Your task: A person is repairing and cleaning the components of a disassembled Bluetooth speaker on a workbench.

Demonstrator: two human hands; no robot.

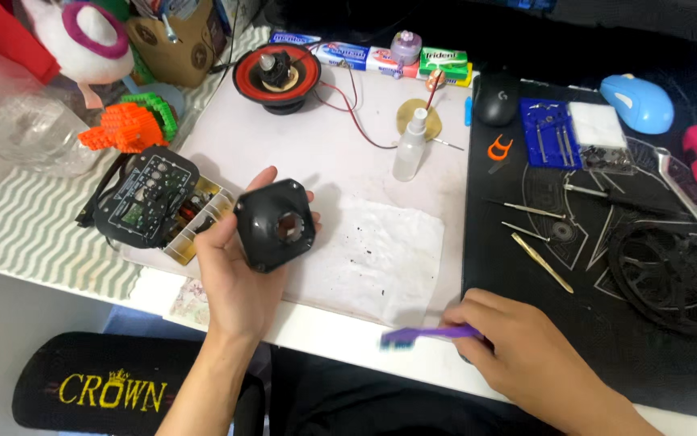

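My left hand (231,270) holds a small black square speaker part (276,224) with a hole in its middle, lifted above the white work mat (324,137). My right hand (518,347) grips a purple toothbrush (425,333) low over the table's front edge, bristles pointing left and blurred. A stained white cloth (380,258) lies on the mat between the two hands.
A black circuit panel (146,196) lies left of my left hand. A red-rimmed speaker (277,77) with wires and a small clear bottle (410,145) stand behind. On the black mat (526,258) at right lie tweezers, picks, a blue tool case, computer mice and a black ring.
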